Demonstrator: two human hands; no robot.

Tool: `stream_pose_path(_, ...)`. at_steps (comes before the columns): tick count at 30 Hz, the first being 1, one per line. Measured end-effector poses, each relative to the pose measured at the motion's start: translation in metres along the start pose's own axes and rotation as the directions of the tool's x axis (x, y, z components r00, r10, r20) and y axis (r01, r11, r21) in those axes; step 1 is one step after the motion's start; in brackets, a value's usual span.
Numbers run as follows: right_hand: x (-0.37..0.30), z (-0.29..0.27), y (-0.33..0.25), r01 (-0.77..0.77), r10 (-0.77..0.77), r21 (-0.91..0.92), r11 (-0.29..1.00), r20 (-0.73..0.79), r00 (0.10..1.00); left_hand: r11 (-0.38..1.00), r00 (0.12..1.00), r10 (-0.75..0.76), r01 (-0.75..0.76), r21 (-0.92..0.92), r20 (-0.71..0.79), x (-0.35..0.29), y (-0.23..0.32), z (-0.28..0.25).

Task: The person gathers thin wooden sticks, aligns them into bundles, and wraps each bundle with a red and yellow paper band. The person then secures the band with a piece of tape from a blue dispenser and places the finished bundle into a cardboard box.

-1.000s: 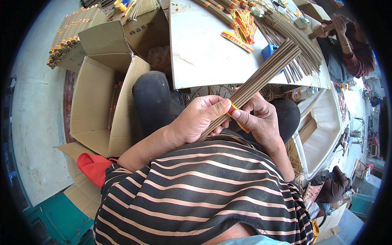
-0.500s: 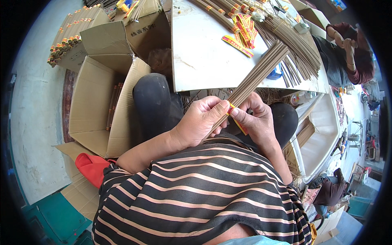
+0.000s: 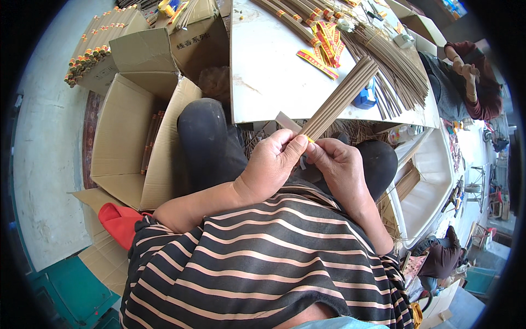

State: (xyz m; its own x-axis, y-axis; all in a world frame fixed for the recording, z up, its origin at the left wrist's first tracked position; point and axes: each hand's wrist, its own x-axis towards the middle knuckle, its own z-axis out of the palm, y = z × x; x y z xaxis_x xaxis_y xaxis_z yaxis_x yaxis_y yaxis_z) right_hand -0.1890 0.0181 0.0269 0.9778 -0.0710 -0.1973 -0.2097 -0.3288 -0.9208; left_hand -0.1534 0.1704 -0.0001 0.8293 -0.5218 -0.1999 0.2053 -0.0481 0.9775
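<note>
A bundle of brown incense sticks [image 3: 344, 97] slants up and to the right over my lap. Closed round its lower part is my left hand [image 3: 269, 164], the thumb pressed along the sticks. My right hand [image 3: 338, 164] pinches at a paper label band on the bundle; only a bit of its yellow edge [image 3: 310, 140] shows between my two thumbs. A pale, see-through strip [image 3: 287, 122] pokes out beyond the left fingers. The bundle's lower end is hidden by my hands.
Ahead, a white table [image 3: 263, 88] bears red-and-yellow paper labels [image 3: 329, 46], loose incense sticks [image 3: 392, 57], wrapped bundles [image 3: 285, 16] and a blue tape dispenser [image 3: 366, 97]. An open cardboard box [image 3: 123, 137] stands left, a white tub [image 3: 433, 186] right. Another person [image 3: 474, 82] sits far right.
The label's hanging red-and-yellow tail no longer shows below the bundle. The pale strip has come into sight by my left fingers. The bundle's top has shifted slightly left and down.
</note>
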Motion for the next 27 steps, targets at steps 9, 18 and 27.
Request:
stream_pose_path(9, -0.001, 0.009, 0.01, -0.004, -0.032, 0.409, 0.912, 0.08, 0.996, 0.995, 1.0, -0.011, 0.011, -0.096, 0.001, -0.001, 0.004, 0.0)
stream_pose_path(18, 0.008, 0.018, 0.042, 0.103, -0.291, 0.767, 0.633, 0.113, 0.95, 0.93, 0.984, -0.082, 0.132, -0.344, 0.156, -0.001, 0.003, -0.006)
stream_pose_path(27, 0.011, 0.014, 0.049, 0.046, -0.24, 0.807, 0.588, 0.12, 0.963, 0.849, 0.897, -0.189, 0.353, -0.392, 0.399, 0.006, 0.008, -0.011)
